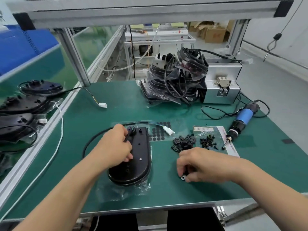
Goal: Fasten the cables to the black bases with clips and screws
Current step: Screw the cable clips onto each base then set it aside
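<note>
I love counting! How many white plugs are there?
3. One white plug beside the black base, one farther back on the mat, one far left. More may be hidden.

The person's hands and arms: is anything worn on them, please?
Nothing worn shows. The left hand and the right hand are bare, with no gloves, rings or watch to be seen. No sleeve is in view on either arm.
</note>
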`<state>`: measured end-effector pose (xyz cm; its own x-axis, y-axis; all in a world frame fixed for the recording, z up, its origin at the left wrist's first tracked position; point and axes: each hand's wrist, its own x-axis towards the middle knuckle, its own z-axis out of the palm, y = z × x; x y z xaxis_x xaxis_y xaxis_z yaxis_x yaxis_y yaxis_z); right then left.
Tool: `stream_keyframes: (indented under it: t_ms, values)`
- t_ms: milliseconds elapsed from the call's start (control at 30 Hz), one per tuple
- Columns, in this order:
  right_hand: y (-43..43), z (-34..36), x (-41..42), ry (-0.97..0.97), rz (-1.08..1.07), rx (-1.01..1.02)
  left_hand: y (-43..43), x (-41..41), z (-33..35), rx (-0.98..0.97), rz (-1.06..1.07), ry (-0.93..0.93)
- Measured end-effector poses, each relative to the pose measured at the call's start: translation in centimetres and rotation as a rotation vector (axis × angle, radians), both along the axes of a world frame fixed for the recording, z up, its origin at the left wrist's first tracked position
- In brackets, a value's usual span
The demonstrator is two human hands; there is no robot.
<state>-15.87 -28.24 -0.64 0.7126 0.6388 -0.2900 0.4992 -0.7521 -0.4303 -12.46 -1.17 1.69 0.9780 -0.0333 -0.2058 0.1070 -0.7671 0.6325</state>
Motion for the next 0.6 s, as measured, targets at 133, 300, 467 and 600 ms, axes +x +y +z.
stream_keyframes:
  t_ms: [133,300,467,600]
  values:
    - [0.6,0.2,0.5,-0.081,-0.031,0.131,1.5,0.8,0.2,0.119,-0.034,-0.168]
    - [4.6,3.1,3.9,0.03,-0.203,0.643,2.7,1.5,0.3,0.214,-0.099,-0.326]
    - [9.4,3.9,8.2,0.148,-0.384,0.763,3.5,2.2,0.7,0.272,-0.163,-0.406]
    - [11.8,3.5,9.8,0.133,-0.425,0.692,3.9,2.8,0.7,0.224,-0.234,-0.411]
